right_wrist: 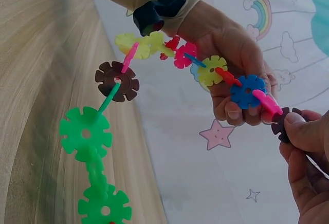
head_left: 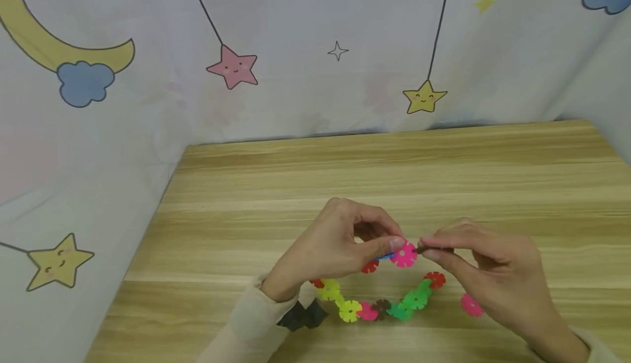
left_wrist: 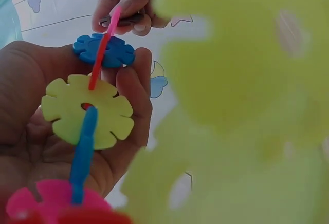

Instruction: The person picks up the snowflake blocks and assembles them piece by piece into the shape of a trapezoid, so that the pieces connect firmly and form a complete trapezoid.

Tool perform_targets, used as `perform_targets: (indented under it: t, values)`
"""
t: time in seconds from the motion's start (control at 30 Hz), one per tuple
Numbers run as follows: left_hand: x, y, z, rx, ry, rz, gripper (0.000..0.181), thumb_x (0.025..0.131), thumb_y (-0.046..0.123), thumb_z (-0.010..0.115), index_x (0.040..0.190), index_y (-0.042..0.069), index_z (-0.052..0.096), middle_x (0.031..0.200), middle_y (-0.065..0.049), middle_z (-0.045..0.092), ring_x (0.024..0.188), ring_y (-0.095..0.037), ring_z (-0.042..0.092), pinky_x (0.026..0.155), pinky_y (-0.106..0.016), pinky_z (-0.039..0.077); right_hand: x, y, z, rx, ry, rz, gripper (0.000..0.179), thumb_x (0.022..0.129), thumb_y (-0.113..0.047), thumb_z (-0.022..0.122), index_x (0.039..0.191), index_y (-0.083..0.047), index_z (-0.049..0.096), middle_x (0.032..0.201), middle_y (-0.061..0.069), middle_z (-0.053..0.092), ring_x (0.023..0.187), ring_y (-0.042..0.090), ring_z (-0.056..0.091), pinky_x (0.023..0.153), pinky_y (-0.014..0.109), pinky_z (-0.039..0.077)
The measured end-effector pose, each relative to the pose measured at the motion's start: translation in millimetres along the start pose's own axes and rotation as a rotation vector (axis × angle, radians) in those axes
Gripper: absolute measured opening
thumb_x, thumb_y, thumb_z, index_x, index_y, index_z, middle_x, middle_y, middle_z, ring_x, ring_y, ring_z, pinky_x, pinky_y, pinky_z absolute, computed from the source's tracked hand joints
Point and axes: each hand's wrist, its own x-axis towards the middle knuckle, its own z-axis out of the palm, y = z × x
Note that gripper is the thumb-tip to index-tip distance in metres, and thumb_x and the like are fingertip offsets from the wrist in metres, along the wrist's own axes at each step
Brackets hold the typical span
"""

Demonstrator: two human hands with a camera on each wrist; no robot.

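A chain of colourful notched plastic discs, joined slot to slot, curves below my hands in the head view, with yellow point(head_left: 350, 311) and green discs point(head_left: 415, 299) among them. My left hand point(head_left: 340, 240) grips the chain near its end by a blue disc point(left_wrist: 105, 50). A pink disc point(head_left: 404, 254) sticks out past the left fingertips. My right hand point(head_left: 498, 264) pinches a dark brown disc point(right_wrist: 280, 125) between thumb and fingers. The brown disc's edge meets the pink disc's edge. In the right wrist view, the chain hangs in an arc from the left hand past another brown disc point(right_wrist: 117, 81).
A loose pink disc point(head_left: 472, 305) lies on the wooden table point(head_left: 394, 177) beside the right hand. A black device point(head_left: 302, 315) sits on the left wrist. Behind the table hangs a white cloth point(head_left: 296, 105) printed with stars, a moon and clouds.
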Motion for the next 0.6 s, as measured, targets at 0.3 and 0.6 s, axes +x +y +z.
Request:
perform_targets:
  t: [0.3, 0.6]
  values:
    - [0.5, 2.8, 5.1, -0.031, 0.008, -0.042, 0.005, 0.099, 0.008, 0.078, 0.100, 0.004, 0.080, 0.086, -0.008, 0.079, 0.073, -0.003, 0.069, 0.076, -0.026, 0.066, 5.1, -1.7, 7.9, -0.063, 0.031, -0.112, 0.012, 0.089, 0.014, 0.078, 0.099, 0.020, 0.075, 0.100, 0.016, 0.083, 0.095, 0.018, 0.076, 0.090, 0.020, 0.062]
    - [0.1, 4.0, 6.7, -0.034, 0.006, -0.075, 0.006, 0.100, 0.010, 0.077, 0.099, 0.006, 0.081, 0.086, -0.007, 0.079, 0.073, -0.004, 0.070, 0.076, -0.026, 0.065, 5.3, 0.7, 11.3, -0.107, 0.033, -0.161, 0.011, 0.091, 0.011, 0.078, 0.094, 0.021, 0.074, 0.096, 0.015, 0.082, 0.092, 0.018, 0.075, 0.088, 0.019, 0.062]
